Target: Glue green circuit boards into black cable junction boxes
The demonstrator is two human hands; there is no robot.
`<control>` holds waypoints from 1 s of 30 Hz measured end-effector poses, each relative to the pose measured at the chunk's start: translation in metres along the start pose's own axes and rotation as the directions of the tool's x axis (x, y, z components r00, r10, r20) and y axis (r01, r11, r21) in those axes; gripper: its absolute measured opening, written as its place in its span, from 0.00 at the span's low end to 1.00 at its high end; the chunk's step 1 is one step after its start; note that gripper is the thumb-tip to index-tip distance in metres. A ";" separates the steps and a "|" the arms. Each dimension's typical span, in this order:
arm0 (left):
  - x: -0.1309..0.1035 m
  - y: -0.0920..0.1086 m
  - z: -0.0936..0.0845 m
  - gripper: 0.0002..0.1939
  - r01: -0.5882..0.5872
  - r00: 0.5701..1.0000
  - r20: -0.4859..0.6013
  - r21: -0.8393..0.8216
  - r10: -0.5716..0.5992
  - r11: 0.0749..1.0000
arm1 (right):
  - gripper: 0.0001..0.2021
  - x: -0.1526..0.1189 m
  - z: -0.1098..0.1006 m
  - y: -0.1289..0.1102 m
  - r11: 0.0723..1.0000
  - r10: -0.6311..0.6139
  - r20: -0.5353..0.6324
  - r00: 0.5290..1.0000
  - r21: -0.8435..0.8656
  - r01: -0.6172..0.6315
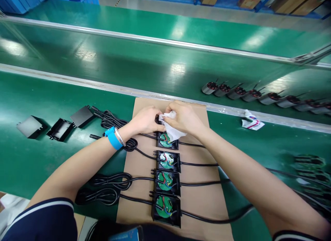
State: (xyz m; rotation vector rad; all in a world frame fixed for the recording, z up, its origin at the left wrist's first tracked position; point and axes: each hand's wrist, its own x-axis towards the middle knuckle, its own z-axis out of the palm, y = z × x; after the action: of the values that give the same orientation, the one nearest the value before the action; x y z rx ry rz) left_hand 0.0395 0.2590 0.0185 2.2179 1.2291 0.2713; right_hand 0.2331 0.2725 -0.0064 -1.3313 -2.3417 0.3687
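Observation:
My right hand [184,116] pinches a crumpled white wipe [174,130] over the far end of a row of open black plastic boxes. My left hand [147,121] has its thumb and fingers closed on the farthest black box [158,122], which is mostly hidden by both hands and the wipe. Nearer to me, the other open boxes [167,210] lie in a line on brown cardboard [201,199]. Each shows a round green circuit board [164,206] with coloured wires, and black cables leave both sides.
Coiled black cables [111,180] lie left of the cardboard. Further left sit several loose black housings [82,116]. A row of metal motor parts [238,92] stands behind a metal rail. To the right are a torn white wrapper [252,121] and green circuit boards [310,161].

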 end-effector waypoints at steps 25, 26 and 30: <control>-0.001 -0.003 0.003 0.24 -0.002 1.000 -0.013 -0.017 0.002 1.000 | 0.04 -0.008 -0.003 0.012 0.966 -0.210 -0.072 0.975 0.136 0.219; -0.002 -0.002 0.003 0.24 -0.001 1.000 -0.015 -0.017 0.001 1.000 | 0.04 -0.009 -0.005 0.013 0.957 -0.238 -0.053 0.970 0.154 0.244; -0.002 -0.001 0.002 0.25 0.007 1.000 -0.014 -0.022 -0.008 1.000 | 0.04 -0.009 -0.014 0.014 0.950 -0.244 0.023 0.969 0.208 0.234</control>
State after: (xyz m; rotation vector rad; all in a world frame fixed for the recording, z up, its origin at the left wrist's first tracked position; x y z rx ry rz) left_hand 0.0384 0.2569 0.0160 2.1959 1.2359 0.2966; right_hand 0.2539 0.2722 -0.0022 -0.9406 -2.3959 0.5535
